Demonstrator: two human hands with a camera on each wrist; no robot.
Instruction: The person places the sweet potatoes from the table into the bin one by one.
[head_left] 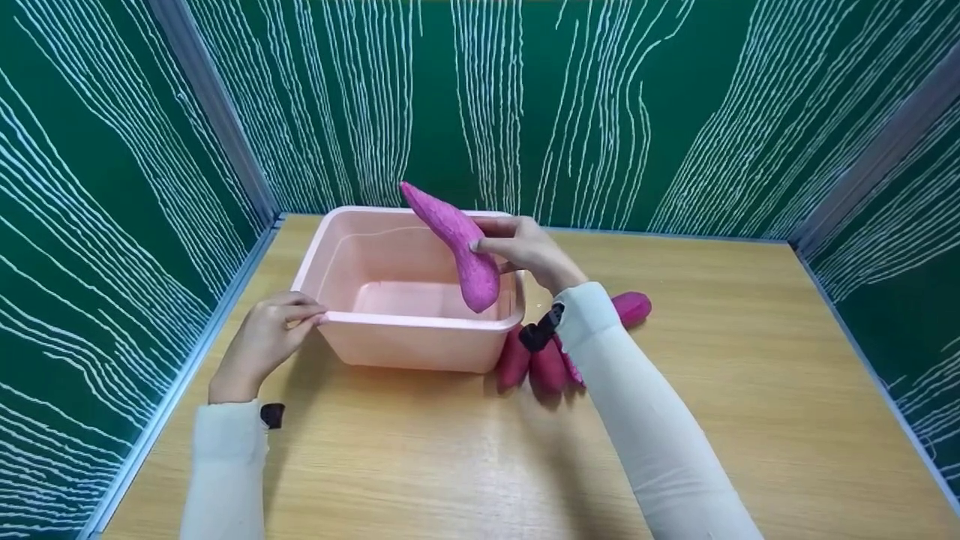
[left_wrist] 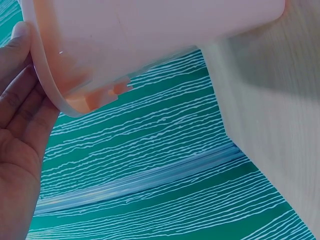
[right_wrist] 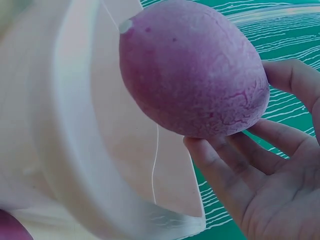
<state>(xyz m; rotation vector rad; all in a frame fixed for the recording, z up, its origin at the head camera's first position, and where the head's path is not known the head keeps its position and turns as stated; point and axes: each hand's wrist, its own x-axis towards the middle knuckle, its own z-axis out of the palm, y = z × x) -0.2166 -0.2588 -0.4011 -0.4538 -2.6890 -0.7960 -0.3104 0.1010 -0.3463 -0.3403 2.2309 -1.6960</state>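
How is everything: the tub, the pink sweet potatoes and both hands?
Pink tub: upright on the table, open-topped.
Held sweet potato: midair over the tub, tilted.
Other sweet potatoes: lying beside the tub, partly hidden.
Left hand: pinching the tub's rim.
Right hand: gripping the held sweet potato.

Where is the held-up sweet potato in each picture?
Head: the held-up sweet potato is near the middle.
Left wrist: not in it.
Right wrist: large, upper middle.
Shared landmark: the pink tub, left of centre in head, along the top in left wrist, leftward in right wrist.
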